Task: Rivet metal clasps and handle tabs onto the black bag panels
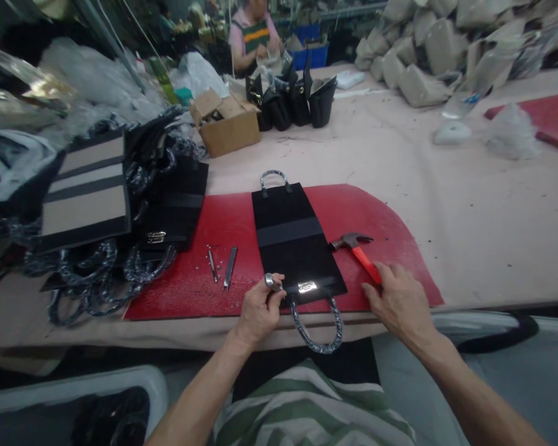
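Evidently both hands were occupied at the near edge of the red mat [390,248]. A black bag panel [297,254] lay lengthwise on that mat, between the two hands, with a silver clasp [307,287] near its close end. One wrapped handle [318,347] hung from that end past the table's edge, and a second wrapped loop [274,176] stood out from the far end. The left hand [260,310] had its thumb and fingers pinched together on a small metal tool [270,282], beside the panel's lower left corner and left of the clasp. The right hand [402,303] was closed around the end of the red grip of a claw hammer [365,263], whose head was just by the panel's right edge; whether the hammer rested on the mat or was slightly raised, I could not tell. Left of the panel lay two slim metal tools, a shorter rod [212,265] and a longer bar [230,268], with small bits scattered around them. Farther left rose a pile of panels [86,210] with more wrapped handles. Beyond the mat stood an open cardboard box [232,130] and, next to it, several black bags [292,102].
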Demonstrator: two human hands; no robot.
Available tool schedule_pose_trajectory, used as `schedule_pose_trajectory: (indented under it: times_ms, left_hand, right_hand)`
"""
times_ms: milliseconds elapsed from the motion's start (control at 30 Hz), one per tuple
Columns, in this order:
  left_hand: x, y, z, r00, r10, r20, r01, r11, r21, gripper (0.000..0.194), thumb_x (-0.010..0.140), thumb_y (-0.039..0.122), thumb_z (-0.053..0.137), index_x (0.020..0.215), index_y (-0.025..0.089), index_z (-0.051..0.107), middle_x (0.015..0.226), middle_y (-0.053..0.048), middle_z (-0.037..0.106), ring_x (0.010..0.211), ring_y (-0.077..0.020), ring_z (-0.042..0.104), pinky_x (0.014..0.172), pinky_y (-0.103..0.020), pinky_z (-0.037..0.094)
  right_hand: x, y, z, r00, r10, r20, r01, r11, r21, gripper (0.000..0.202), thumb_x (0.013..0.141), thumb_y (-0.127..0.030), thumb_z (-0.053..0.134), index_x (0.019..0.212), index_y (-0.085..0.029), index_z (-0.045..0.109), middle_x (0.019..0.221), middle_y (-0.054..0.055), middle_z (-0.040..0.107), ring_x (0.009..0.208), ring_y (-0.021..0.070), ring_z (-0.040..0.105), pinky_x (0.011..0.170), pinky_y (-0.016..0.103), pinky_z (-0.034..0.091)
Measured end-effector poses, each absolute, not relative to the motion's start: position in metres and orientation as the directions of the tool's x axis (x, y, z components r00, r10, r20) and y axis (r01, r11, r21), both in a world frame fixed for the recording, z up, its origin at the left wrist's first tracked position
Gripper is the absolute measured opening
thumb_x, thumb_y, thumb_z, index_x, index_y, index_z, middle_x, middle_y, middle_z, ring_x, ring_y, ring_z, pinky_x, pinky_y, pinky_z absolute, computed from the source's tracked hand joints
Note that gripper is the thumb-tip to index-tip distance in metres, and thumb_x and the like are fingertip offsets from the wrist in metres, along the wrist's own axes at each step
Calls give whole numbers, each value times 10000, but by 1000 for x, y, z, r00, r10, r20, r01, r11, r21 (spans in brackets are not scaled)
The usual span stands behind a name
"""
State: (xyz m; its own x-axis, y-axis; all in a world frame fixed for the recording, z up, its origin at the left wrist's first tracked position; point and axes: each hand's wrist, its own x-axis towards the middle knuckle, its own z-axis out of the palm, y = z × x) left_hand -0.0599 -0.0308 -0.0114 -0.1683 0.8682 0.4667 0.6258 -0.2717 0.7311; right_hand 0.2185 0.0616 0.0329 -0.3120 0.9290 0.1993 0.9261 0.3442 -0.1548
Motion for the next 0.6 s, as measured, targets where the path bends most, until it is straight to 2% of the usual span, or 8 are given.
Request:
schedule_pose_trajectory:
  times_ms: [100,167,233,267,367,433,500,600]
  left_hand:
    - [-60,-30,-11,-179,875,449,605,-262,752,207,882,158,564,1075,186,631,1047,-84,741,966,-196,724,880,-312,598]
    - [-59,-29,-11,-186,879,440,592,-257,764,205,877,158,569,1069,187,636,1031,-82,743,947,-193,725,869,-308,598]
    - [-59,-29,-10,-191,883,428,582,-249,774,201,874,158,571,1061,188,637,1022,-80,742,931,-192,724,857,-307,596]
    - [-59,-28,-9,-193,885,423,579,-245,778,196,874,157,570,1055,188,638,1018,-79,742,925,-192,723,851,-308,595]
    - [-58,-28,-7,-187,891,413,579,-240,779,179,871,151,565,1029,191,641,1017,-79,738,925,-199,720,854,-320,593]
    - [-57,-28,-6,-182,895,407,587,-234,775,172,868,151,564,1014,196,644,1001,-76,738,914,-205,721,860,-333,593]
    - [-57,-28,-5,-181,900,396,590,-223,776,165,868,157,565,1004,203,647,983,-71,737,899,-208,720,858,-341,594]
    - [-57,-28,-4,-184,906,380,586,-209,783,161,870,163,560,998,203,648,971,-67,734,883,-204,717,841,-330,592]
  right_hand:
    - [237,70,33,-214,977,0,964,211,-163,129,901,-277,511,910,-165,574,874,110,583,801,255,568,659,339,422]
    - [239,72,40,-143,977,-158,921,73,-383,113,867,-273,542,787,-198,513,757,51,545,698,202,542,605,297,401]
    - [236,70,49,-131,900,-415,713,-205,-670,157,821,-299,587,752,-208,479,679,8,507,598,155,503,548,265,409]
    - [232,68,54,-169,828,-535,549,-371,-749,162,801,-308,601,761,-206,482,664,-5,497,554,132,479,515,247,412]
    - [219,60,71,-289,688,-666,148,-655,-741,162,767,-301,609,796,-205,482,640,-44,443,449,73,370,403,182,342]
    - [209,54,88,-286,726,-625,54,-639,-767,205,790,-343,612,783,-217,450,614,-75,366,415,58,290,357,159,260]
    - [197,48,112,-283,814,-506,60,-512,-857,298,835,-479,611,810,-229,449,611,-86,341,409,64,271,341,169,242]
    - [181,37,150,-295,940,-173,212,-112,-971,436,885,-672,515,877,-236,485,607,-71,388,428,91,336,370,210,291]
